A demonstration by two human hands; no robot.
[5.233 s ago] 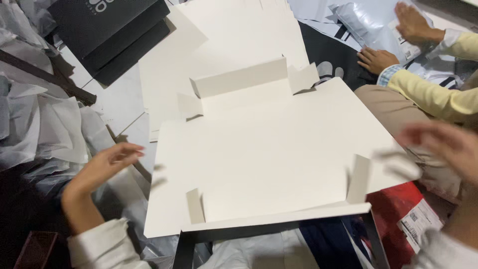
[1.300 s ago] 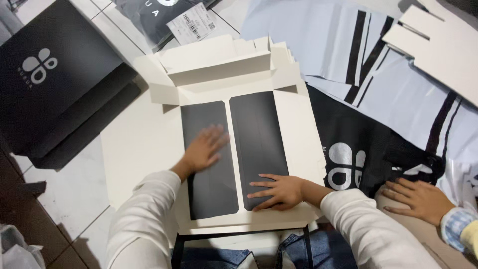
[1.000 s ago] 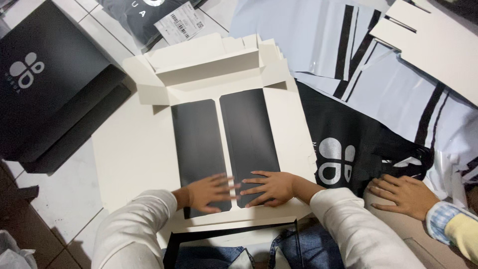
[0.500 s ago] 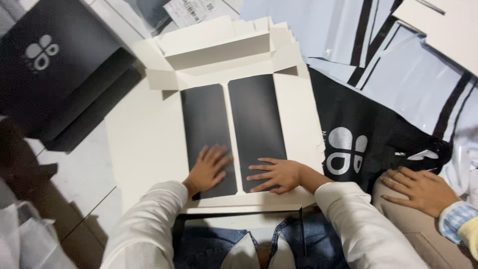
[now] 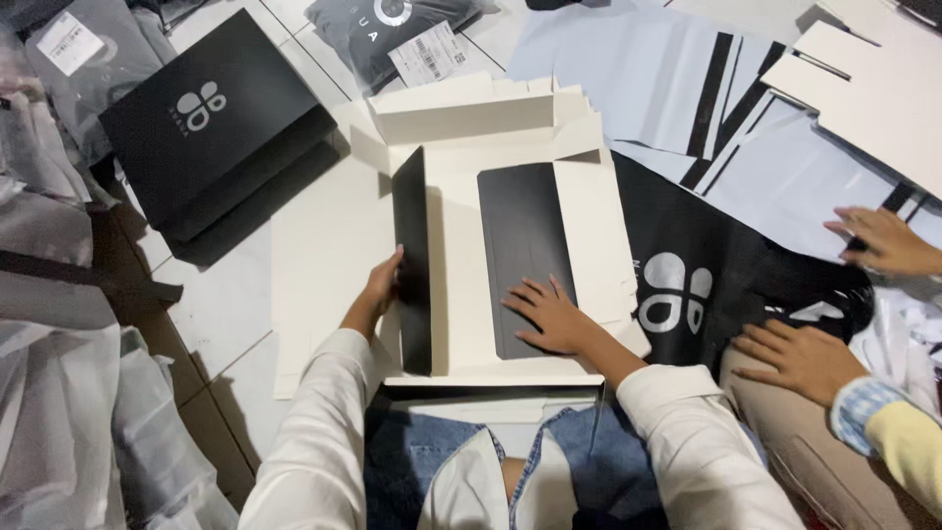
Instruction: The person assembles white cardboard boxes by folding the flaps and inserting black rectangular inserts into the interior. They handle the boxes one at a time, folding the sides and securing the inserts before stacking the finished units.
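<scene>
floor cardboard (image 5: 324,245): left hand (image 5: 385,285) has raised black flap (image 5: 412,260).

White tiled floor (image 5: 211,314) carries flat white cardboard sheet (image 5: 324,245) just left of left-hand fingers (image 5: 391,267); black boxes (image 5: 211,132) further left, grey mailer bags (image 5: 638,69) beyond.

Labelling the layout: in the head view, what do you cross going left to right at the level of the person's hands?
Crumpled clear plastic bags → left hand → upright black cardboard flap → flat black cardboard panel with right hand resting on it → black fabric bag with white clover logo → another person's hand.
</scene>
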